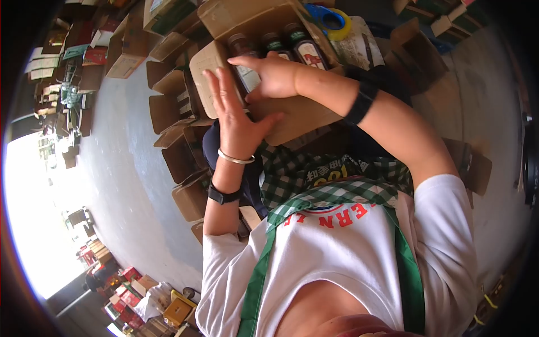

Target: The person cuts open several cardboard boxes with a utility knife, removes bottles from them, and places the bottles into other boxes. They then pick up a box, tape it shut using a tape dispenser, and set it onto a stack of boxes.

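Note:
An open cardboard box (pixel 303 121) stands before me with several dark bottles in it. My right hand (pixel 275 76) reaches over them, its thumb and index finger around a bottle (pixel 247 78) with a white label at the box's left side. Beside that, two bottles with dark green caps (pixel 303 48) stand to the right, partly covered by my hand and forearm. My left hand (pixel 233 115) lies with fingers stretched against the left flap (pixel 206 70), thumb apart and pointing toward the box's near side.
A blue and yellow tape roll (pixel 338 25) sits on a worn stool (pixel 359 48) behind the box. Open cardboard boxes (pixel 174 104) line the floor to the left, and another opened box (pixel 418 53) stands at right. Stacked cartons (pixel 129 45) fill the far left.

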Demonstrator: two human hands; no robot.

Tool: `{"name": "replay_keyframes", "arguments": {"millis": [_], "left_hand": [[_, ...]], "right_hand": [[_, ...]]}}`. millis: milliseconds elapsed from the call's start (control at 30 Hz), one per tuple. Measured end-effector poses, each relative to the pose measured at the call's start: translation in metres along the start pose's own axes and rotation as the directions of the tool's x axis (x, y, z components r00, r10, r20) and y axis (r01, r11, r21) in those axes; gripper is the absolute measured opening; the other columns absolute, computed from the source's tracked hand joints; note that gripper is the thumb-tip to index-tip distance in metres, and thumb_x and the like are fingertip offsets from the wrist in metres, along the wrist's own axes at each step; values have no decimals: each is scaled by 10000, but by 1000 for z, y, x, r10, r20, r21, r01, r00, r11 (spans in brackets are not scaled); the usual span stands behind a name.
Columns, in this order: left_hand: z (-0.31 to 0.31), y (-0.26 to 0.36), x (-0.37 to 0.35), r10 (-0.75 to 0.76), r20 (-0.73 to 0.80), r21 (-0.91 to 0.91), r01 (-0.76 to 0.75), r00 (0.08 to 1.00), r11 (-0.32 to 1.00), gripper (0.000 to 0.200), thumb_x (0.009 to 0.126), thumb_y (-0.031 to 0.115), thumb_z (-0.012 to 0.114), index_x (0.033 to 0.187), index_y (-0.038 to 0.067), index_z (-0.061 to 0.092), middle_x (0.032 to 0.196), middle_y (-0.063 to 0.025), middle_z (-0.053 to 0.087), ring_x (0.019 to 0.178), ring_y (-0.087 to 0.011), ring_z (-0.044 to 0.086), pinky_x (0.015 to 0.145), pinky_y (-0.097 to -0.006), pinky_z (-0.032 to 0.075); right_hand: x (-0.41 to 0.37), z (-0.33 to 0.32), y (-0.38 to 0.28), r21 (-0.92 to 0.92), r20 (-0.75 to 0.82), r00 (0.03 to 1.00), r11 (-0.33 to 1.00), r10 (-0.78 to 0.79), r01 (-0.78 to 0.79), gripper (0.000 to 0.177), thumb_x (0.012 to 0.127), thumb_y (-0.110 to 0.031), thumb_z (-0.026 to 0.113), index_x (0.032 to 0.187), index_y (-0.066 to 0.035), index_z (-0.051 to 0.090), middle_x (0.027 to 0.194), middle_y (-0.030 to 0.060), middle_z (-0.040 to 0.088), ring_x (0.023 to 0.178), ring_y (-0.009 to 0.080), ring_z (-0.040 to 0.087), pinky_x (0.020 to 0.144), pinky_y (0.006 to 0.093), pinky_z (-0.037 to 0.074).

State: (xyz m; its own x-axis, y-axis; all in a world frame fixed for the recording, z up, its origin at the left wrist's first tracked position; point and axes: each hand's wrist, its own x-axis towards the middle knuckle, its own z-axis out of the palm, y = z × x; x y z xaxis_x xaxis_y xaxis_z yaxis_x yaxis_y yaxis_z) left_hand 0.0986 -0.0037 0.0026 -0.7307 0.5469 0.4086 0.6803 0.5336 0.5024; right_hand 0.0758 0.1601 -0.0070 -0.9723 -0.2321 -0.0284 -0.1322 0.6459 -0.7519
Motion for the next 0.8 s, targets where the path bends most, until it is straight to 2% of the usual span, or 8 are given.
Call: {"name": "replay_keyframes", "arguments": {"millis": [167,267,367,400,467,600,733,800], "left_hand": [[-5,-12,-1,-68,-2,44,68,998,997,1111,591,343,833,1416,6,170,1460,-257,128,1354,-387,161,1080,-437,222],[-11,4,7,-67,131,139,48,989,989,1035,631,412,792,1401,11,229,1458,-244,157,1348,-398,172,1081,-453,209],[-10,11,14,-69,242,464,-53,968,884,878,712,512,685,1355,24,339,1428,-219,270,1339,-399,206,1063,-553,160],[-10,23,18,-126,288,544,-54,949,837,853,734,528,656,1353,29,348,1423,-214,285,1339,-396,208,1059,-568,154],[-4,36,23,-80,328,514,-106,941,852,837,767,537,605,1377,42,318,1397,-220,329,1322,-398,249,1055,-567,164],[17,65,37,14,463,62,-48,886,997,856,725,392,713,1366,14,289,1274,-210,456,1181,-385,420,983,-482,321],[41,67,39,93,420,91,-144,903,985,760,673,377,755,1234,9,400,1093,-188,547,940,-363,559,759,-402,465],[44,69,41,86,410,158,-163,908,974,719,653,381,768,1176,13,440,1021,-178,572,840,-357,593,666,-386,491]], "right_hand": [[-7,-32,6,551,-58,967,815,250,-178,935,650,-257,740,1364,65,228,1265,267,460,1146,319,486,940,352,403],[-36,-63,-11,876,103,952,427,289,-225,905,677,-226,751,1328,135,235,1205,255,473,1100,284,501,885,350,443],[-95,-98,-22,974,-124,986,205,113,99,708,735,-190,723,1281,89,368,1151,186,526,1027,235,557,814,343,493],[-114,-105,-7,823,-452,892,400,30,403,557,756,-174,705,1194,63,456,1049,148,575,935,213,587,771,340,501],[-169,-135,23,871,-491,871,-23,30,491,310,836,-140,615,1105,4,565,972,87,631,871,190,620,767,349,511],[-262,-200,112,923,-329,926,269,185,275,549,915,-346,444,1367,-50,350,1337,121,450,1202,222,473,972,381,425],[-277,-198,223,825,-91,769,481,633,-298,487,843,-279,543,1277,-66,481,1113,69,592,1025,132,571,790,295,510],[-264,-172,284,377,-383,644,748,663,-546,503,780,-290,591,1194,-14,515,1009,117,629,925,234,610,767,337,489]]}}
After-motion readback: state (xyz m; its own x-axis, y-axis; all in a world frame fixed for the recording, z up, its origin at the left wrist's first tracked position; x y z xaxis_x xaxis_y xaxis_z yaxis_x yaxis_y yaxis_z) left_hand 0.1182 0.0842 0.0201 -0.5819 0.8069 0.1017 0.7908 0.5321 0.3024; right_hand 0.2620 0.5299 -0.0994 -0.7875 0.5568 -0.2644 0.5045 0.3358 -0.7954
